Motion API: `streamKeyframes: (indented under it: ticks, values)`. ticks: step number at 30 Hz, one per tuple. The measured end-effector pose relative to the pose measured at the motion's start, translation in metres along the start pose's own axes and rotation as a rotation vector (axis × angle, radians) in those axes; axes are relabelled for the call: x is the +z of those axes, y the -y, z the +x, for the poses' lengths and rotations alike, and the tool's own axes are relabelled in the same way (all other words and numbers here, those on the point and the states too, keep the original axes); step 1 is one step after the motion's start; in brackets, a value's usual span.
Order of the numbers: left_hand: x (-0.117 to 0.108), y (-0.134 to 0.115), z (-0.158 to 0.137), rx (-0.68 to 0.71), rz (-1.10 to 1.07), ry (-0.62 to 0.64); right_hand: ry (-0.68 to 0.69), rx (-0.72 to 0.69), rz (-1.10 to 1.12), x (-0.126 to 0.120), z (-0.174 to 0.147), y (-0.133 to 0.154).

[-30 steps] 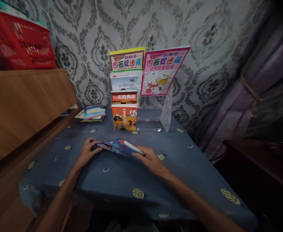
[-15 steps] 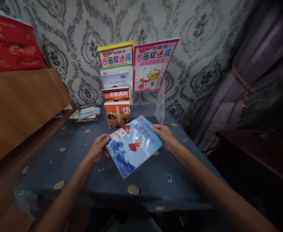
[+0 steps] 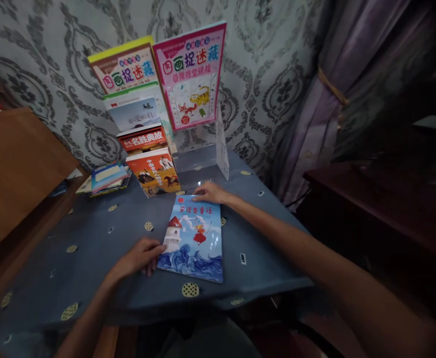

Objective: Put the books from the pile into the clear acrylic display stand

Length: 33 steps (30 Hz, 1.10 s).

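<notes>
Blue book (image 3: 193, 236) on or just over the dark tablecloth (image 3: 128, 293), can't tell which; left hand (image 3: 142, 256) pinching its left edge, right hand (image 3: 211, 193) its top edge. Orange book (image 3: 154, 174) in clear rack (image 3: 222, 149) blocks straight behind, book pile (image 3: 108, 179) back left.

observed from the room: the surface (image 3: 91, 263) offers open passage left of the left hand (image 3: 145, 256), back to the book pile (image 3: 108, 178). beyond the blue book (image 3: 193, 228), the upright orange book (image 3: 154, 171) obstructs the left. to its right, the rack's low section is open beneath the pink book (image 3: 191, 74), bounded by a transparent side panel (image 3: 222, 149). the right forearm (image 3: 273, 231) crosses the right side.
</notes>
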<state>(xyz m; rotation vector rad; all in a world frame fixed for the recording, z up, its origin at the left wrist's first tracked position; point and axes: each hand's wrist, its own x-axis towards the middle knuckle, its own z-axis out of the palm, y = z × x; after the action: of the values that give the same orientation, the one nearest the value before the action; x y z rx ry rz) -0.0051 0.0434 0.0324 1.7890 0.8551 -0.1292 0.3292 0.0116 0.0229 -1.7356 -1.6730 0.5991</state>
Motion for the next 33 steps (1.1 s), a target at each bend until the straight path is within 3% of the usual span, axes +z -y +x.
streamKeyframes:
  ticks: [5, 9, 12, 15, 19, 22, 29, 33]
  values:
    - [0.004, -0.025, 0.019, 0.214, 0.625, -0.421, 0.083, -0.09, -0.198, -0.002, 0.017, 0.014]
    - [0.007, -0.028, 0.052, 0.48, 0.689, -0.591, 0.082, -0.108, -0.334, 0.004, 0.014, 0.023]
    - [0.004, -0.018, 0.081, 0.624, 0.661, -0.607, 0.032, -0.148, -0.419, 0.028, 0.003, 0.038]
    - [0.0, -0.006, 0.103, 0.672, 0.59, -0.607, -0.017, -0.261, -0.462, 0.069, -0.012, 0.057]
    - [0.001, 0.004, 0.113, 0.688, 0.503, -0.608, -0.01, -0.238, -0.457, 0.105, -0.029, 0.066]
    - [0.003, 0.004, 0.111, 0.672, 0.494, -0.626, -0.044, -0.171, -0.449, 0.101, -0.039, 0.059]
    - [0.006, 0.003, 0.11, 0.641, 0.558, -0.65, -0.098, 0.054, -0.485, 0.063, -0.063, 0.024]
    - [0.003, 0.002, 0.109, 0.619, 0.631, -0.646, -0.117, 0.058, -0.414, 0.048, -0.072, 0.001]
